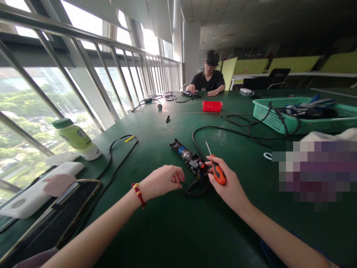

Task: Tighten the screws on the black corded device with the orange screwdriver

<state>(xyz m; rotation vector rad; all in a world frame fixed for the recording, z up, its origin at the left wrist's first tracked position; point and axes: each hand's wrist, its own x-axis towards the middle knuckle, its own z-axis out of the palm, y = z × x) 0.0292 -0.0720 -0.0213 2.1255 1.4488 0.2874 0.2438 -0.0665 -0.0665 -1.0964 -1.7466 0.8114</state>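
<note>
An opened black device (189, 159) lies on the green table (156, 219), its inner parts and thin coloured wires showing. A black cable runs from it toward the right. My right hand (226, 186) holds an orange and black screwdriver (218, 172), its metal shaft pointing up and away, and its fingertips are close to the device's near end. My left hand (164, 180), with a red bracelet at the wrist, is at the device's left side near the handle part. Its fingers are curled together, and anything between them is too small to make out.
A red box (212, 106) stands farther back, and a green basket (272, 118) with cables is at the right. Bottle (76, 139), phone (55, 219) and white power bank (25, 203) lie left. Opposite sits a person (208, 79), hands on the table.
</note>
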